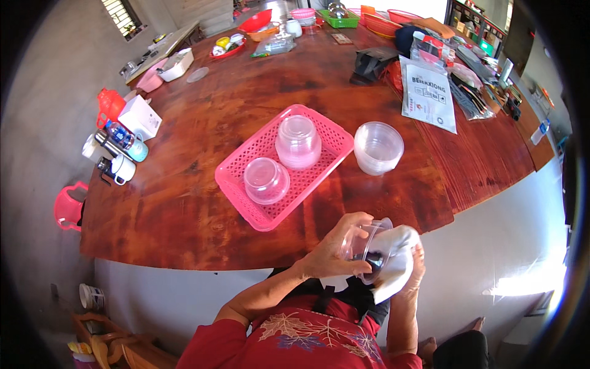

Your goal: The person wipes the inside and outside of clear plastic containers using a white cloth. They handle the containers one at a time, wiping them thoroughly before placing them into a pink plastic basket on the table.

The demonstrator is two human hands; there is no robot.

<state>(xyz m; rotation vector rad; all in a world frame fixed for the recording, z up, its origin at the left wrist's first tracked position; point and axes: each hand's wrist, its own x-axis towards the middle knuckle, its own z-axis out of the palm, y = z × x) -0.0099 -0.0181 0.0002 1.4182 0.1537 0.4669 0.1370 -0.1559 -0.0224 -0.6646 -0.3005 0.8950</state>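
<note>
While clamping a clear cup (pixel 353 242) in the left grip (pixel 329 254), holds a white cloth (pixel 398 252) at its tilted mouth with the right grip (pixel 418 272). Has a pink basket (pixel 238 195) of upturned cups (pixel 298 136) ahead on the worktop (pixel 166 209), clear bowls (pixel 378 150) just beside. Cannot tell how far cloth reaches inside.

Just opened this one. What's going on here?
A person sits at a wooden table, holding a clear bowl in the left hand near the front edge. The right hand holds a white cloth at the bowl's mouth; how far inside it reaches is hard to tell. Two piles of clear bowls stand upside down in a pink basket, and an upright stack stands to its right.
</note>
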